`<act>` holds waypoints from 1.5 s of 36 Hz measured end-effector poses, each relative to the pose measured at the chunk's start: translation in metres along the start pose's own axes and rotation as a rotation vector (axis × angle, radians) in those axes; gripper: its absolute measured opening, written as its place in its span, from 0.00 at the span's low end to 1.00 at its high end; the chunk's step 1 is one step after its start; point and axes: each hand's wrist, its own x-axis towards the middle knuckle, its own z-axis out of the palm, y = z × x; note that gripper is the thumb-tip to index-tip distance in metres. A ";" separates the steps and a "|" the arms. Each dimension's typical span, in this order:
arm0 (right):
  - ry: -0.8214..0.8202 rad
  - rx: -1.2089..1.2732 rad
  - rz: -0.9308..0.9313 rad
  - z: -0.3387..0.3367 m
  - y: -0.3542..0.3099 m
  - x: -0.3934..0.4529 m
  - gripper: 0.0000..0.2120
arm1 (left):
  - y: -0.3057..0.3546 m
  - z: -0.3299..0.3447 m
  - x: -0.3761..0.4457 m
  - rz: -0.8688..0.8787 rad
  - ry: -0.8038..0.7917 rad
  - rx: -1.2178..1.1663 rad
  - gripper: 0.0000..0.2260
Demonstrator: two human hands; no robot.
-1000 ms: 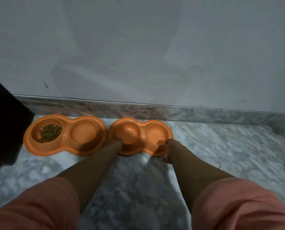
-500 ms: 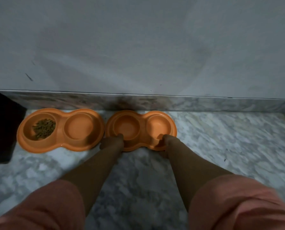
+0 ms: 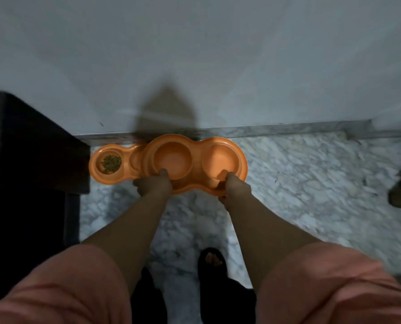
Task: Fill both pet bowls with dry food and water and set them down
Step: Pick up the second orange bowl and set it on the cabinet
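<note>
The near rim of an empty orange moulded-plastic double pet bowl (image 3: 194, 160) is gripped by the left hand (image 3: 154, 184) and right hand (image 3: 235, 187), above the marbled floor (image 3: 311, 183), overlapping a second orange feeder (image 3: 115, 163) containing kibble (image 3: 111, 163). It is judged light, rigid, smooth; rim grips beside each well suit it.

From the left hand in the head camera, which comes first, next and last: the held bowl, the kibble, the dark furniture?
1. Held double bowl: gripped by the left hand at its near rim.
2. Kibble: to the left, in the other bowl's left cup.
3. Dark furniture: farthest left.
</note>
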 end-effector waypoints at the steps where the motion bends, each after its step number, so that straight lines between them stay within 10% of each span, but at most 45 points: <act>1: -0.001 0.001 0.001 -0.012 -0.005 -0.027 0.27 | 0.007 -0.015 -0.024 0.008 -0.003 0.002 0.33; 19: -0.069 0.160 -0.193 -0.193 -0.015 -0.398 0.21 | 0.032 -0.242 -0.342 0.137 -0.030 -0.001 0.34; 32: -0.165 0.108 -0.420 -0.275 0.046 -0.517 0.27 | -0.053 -0.337 -0.458 0.228 0.024 -0.186 0.31; 54: -0.422 -0.041 -0.658 -0.172 0.166 -0.714 0.32 | -0.149 -0.599 -0.466 0.338 0.215 -0.494 0.30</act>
